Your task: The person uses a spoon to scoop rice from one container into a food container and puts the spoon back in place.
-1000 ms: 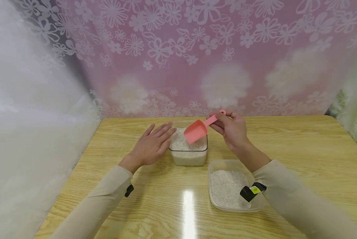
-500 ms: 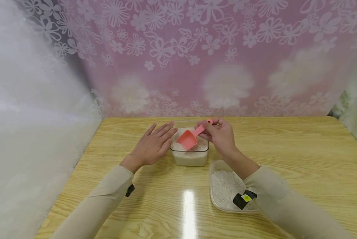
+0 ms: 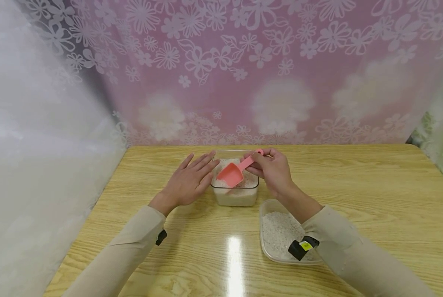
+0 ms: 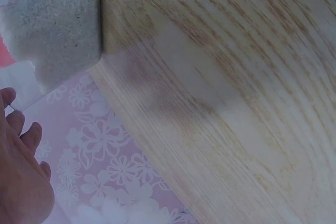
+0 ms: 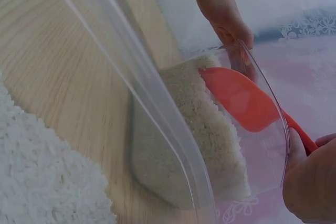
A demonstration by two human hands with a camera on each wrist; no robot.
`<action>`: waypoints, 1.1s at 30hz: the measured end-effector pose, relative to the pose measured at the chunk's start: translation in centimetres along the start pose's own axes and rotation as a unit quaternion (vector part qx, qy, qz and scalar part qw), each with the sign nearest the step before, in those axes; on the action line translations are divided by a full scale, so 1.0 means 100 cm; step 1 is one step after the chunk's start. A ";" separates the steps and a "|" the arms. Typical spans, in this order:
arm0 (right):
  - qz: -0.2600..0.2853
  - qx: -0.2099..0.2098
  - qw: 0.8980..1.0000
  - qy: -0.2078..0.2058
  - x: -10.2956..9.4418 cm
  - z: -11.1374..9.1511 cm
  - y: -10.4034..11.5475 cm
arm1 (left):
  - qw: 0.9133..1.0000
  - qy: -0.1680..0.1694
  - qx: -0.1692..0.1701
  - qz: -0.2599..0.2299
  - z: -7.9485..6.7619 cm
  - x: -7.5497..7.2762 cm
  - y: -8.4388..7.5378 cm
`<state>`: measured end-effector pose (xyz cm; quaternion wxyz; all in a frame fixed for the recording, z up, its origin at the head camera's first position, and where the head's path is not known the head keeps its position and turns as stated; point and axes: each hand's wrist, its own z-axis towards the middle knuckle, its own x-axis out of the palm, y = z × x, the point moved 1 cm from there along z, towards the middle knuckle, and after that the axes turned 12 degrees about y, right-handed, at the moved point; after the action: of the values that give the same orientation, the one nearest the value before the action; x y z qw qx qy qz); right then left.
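Note:
A pink plastic scoop (image 3: 232, 175) is pinched by its handle in my right hand (image 3: 275, 170). Its bowl dips inside a clear square container (image 3: 236, 198) of rice, the front lip right at the grains in the right wrist view, where the scoop (image 5: 244, 100) shows orange-red. My left hand (image 3: 188, 179) lies flat with fingers straight, fingertips at the container's left rim. In the left wrist view, part of the left hand (image 4: 23, 166) appears beside the container's rice (image 4: 52, 19).
A second, lower plastic tub (image 3: 264, 243) of rice stands nearer, partly under my right forearm. Both sit on a wood-grain table (image 3: 192, 255). A pink floral curtain (image 3: 221, 103) hangs behind, and a white sheet (image 3: 47, 144) hangs on the left.
The right hand has moved left and slightly down, bringing the scoop lower into the square container. Over the last half second it has barely shifted. The left hand stays in place.

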<state>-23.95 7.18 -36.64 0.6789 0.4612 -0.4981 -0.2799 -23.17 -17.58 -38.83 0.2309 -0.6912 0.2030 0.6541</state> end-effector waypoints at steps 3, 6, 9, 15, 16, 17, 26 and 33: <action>0.006 0.011 1.000 -0.006 -0.001 0.001 0.000 | 1.000 0.000 0.001 0.002 0.000 0.000 0.000; 0.016 0.023 1.000 -0.013 -0.001 0.001 0.001 | 1.000 0.000 0.003 0.004 0.000 0.001 0.000; 0.036 0.033 0.999 -0.016 -0.001 0.001 0.003 | 1.000 -0.004 0.005 0.003 0.000 0.001 0.001; 0.071 0.051 0.996 -0.015 -0.004 0.000 0.004 | 1.000 -0.010 0.008 0.003 -0.001 0.002 0.001; 0.076 0.053 0.996 -0.015 -0.004 0.000 0.004 | 1.000 -0.011 0.009 0.004 -0.001 0.002 0.000; 0.082 0.055 0.995 -0.016 -0.005 0.000 0.004 | 1.000 -0.011 0.009 0.003 -0.001 0.001 0.000; 0.206 0.075 0.976 -0.011 -0.020 -0.003 0.009 | 1.000 -0.008 0.006 -0.001 -0.001 0.001 -0.001; 0.251 0.075 0.965 -0.013 -0.028 -0.007 0.023 | 1.000 -0.012 0.005 -0.014 -0.001 0.002 -0.001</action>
<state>-24.47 10.73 -35.74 0.6844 0.3675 -0.6260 -0.0686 -23.02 -17.56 -38.99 0.2459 -0.6849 0.1934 0.6581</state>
